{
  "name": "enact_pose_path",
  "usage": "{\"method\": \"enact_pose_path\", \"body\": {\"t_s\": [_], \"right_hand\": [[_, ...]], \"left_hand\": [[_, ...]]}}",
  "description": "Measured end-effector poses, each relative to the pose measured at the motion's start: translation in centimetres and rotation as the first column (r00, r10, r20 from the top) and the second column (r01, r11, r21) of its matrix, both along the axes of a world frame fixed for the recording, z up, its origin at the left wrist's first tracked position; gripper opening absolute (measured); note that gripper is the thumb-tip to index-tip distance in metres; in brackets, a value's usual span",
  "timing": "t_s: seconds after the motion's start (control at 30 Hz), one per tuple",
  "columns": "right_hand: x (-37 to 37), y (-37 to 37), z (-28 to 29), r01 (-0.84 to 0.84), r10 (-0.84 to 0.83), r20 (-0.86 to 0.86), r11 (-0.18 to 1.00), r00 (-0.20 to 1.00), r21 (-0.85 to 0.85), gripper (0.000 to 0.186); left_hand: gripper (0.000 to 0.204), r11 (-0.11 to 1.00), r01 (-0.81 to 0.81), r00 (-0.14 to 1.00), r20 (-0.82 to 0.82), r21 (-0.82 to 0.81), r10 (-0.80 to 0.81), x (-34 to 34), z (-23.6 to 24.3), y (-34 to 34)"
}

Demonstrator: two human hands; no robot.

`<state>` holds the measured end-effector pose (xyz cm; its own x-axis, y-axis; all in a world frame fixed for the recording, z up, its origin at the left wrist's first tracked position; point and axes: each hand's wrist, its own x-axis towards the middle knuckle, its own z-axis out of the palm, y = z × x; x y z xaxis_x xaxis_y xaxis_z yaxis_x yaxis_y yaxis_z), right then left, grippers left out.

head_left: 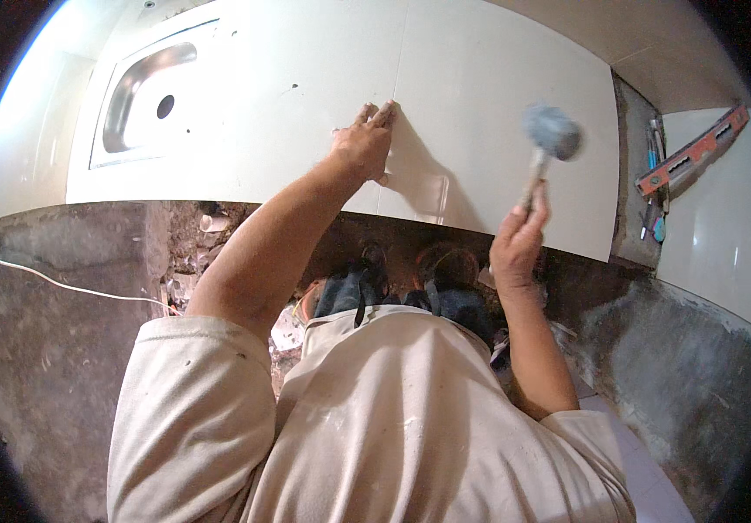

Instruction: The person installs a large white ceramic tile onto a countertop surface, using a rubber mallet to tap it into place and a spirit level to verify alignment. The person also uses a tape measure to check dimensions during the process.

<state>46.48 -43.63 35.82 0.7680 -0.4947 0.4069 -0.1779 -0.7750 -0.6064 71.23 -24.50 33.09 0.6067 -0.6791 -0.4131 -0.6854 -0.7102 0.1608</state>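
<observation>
A pale, glossy tiled counter (pixel 323 52) spans the view in front of me, with a thin joint running across its depth. On that joint rests my left hand (pixel 365 144), fingers stretched out and touching the surface. My right hand (pixel 518 246) is wrapped round the light handle of a rubber mallet (pixel 553 132). Its grey-blue head is blurred by motion over the right-hand tile (pixel 489 70); I cannot tell whether it touches the tile.
A metal sink (pixel 144 96) is set into the counter at the left. At the right, an orange spirit level (pixel 691 150) and several slim tools (pixel 655 209) lie by the counter's end, on and beside another pale tile (pixel 720 235). A white cable (pixel 70 286) crosses the lower left.
</observation>
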Motion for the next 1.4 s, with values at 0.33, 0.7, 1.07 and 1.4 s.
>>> {"method": "enact_pose_path", "body": {"t_s": [0.33,0.7,1.07,1.4], "right_hand": [[-1.1,1.6,-0.5,-0.174,0.200,-0.276,0.978,0.940,0.114,0.049],[-0.3,4.2,1.0,-0.205,0.320,-0.374,0.926,0.870,0.316,0.047],[4.8,1.0,-3.1,-0.179,0.255,-0.281,0.946,0.925,0.269,0.052],[18.9,-4.9,0.8,-0.059,0.048,0.054,0.969,0.997,0.241,0.051]], "left_hand": [[0.132,1.000,-0.016,1.000,-0.023,-0.011,0.016,-0.4,0.9,0.0],[0.092,1.000,0.008,1.000,-0.007,0.029,-0.008,-0.1,0.9,0.4],[0.124,0.999,0.032,0.999,0.019,0.036,-0.033,4.1,1.1,-2.3],[0.124,0.999,-0.021,1.000,-0.013,0.030,0.021,5.1,1.8,-3.6]]}}
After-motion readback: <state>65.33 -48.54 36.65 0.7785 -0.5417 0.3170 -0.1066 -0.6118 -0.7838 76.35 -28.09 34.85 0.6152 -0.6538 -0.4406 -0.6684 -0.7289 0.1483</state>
